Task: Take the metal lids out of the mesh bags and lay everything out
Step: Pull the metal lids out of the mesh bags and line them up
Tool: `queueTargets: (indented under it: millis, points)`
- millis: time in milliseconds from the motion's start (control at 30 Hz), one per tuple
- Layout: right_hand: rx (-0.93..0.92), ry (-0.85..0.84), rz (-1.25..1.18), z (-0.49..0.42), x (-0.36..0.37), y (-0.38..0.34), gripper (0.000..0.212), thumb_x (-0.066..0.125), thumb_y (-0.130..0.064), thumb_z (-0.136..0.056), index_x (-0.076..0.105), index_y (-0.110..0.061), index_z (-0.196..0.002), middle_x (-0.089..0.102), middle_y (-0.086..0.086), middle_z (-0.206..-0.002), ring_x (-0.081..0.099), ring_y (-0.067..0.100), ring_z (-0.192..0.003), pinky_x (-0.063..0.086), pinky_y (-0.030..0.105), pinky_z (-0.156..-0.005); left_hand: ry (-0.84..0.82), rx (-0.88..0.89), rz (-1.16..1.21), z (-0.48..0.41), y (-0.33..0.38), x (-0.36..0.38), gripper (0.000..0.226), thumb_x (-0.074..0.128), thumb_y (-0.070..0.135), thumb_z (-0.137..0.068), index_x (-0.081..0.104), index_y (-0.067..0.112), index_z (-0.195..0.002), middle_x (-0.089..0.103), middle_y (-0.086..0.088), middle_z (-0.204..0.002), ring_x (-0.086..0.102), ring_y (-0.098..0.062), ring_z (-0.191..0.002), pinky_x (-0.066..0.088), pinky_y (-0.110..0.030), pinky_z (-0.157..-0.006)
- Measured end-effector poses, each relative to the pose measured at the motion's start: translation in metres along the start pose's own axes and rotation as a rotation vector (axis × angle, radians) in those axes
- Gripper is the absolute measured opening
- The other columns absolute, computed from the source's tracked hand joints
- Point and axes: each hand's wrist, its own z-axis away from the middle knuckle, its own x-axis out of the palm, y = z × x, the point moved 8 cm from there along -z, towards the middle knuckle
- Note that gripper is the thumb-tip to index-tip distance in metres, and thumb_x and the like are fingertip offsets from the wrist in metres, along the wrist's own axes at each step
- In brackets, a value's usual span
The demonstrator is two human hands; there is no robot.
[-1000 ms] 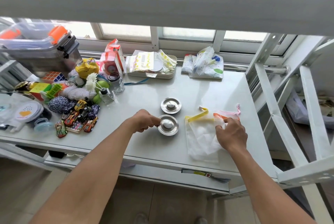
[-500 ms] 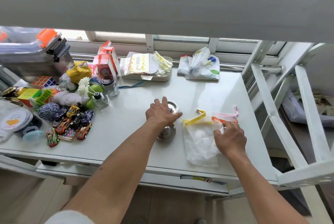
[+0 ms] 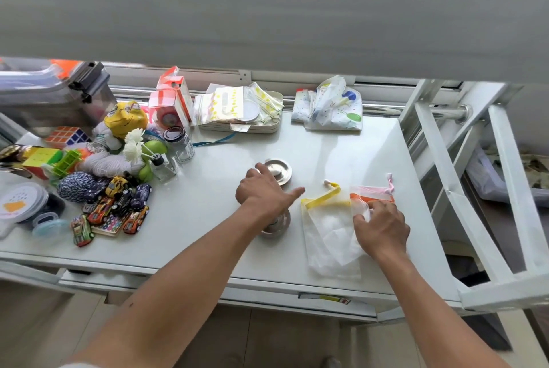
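Two round metal lids lie on the white table [image 3: 326,147]. The far lid [image 3: 280,170] shows behind my left hand; the near lid [image 3: 277,226] is partly hidden under my left wrist. My left hand [image 3: 264,192] hovers over them, fingers spread, holding nothing, pointing right toward the bags. A white mesh bag with a yellow band [image 3: 326,231] lies flat on the table. Beside it is a mesh bag with an orange band and pink cord [image 3: 374,194]. My right hand [image 3: 381,228] rests on the bags and pinches the orange-banded bag's mesh near its mouth.
Toy cars [image 3: 116,204], yarn, puzzle cubes and a glass jar [image 3: 179,143] crowd the table's left side. A tray of plastic pouches [image 3: 240,109] and a folded printed bag [image 3: 329,106] sit along the back. A white metal frame [image 3: 475,189] stands at the right edge.
My left hand let go of the near lid, opened and moved right and forward over both lids toward the bags. My right hand stayed on the mesh bags.
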Motion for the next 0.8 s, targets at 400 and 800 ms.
queueTargets:
  millis: [400,800]
  points:
    - [0.0,-0.005,0.026,-0.001,0.0,-0.003,0.043,0.053,-0.035,-0.084,0.061,-0.014,-0.12,0.054,0.014,-0.13,0.047,0.036,-0.122,0.037,0.048,-0.1,-0.081,0.07,-0.082,0.034,-0.001,0.021,0.099,0.058,0.08,-0.069,0.046,0.002,-0.129,0.05,-0.011,-0.118,0.06,-0.028,-0.108,0.045,-0.034,-0.066]
    - [0.021,0.061,-0.305,-0.009,-0.017,0.005,0.017,0.057,-0.028,-0.088,0.067,-0.014,-0.088,0.065,0.014,-0.122,0.059,0.036,-0.108,0.043,0.038,-0.086,0.345,0.454,-0.174,0.064,0.049,-0.002,0.075,0.04,0.069,-0.085,0.051,0.006,-0.125,0.053,-0.015,-0.123,0.051,-0.032,-0.107,0.042,-0.043,-0.08]
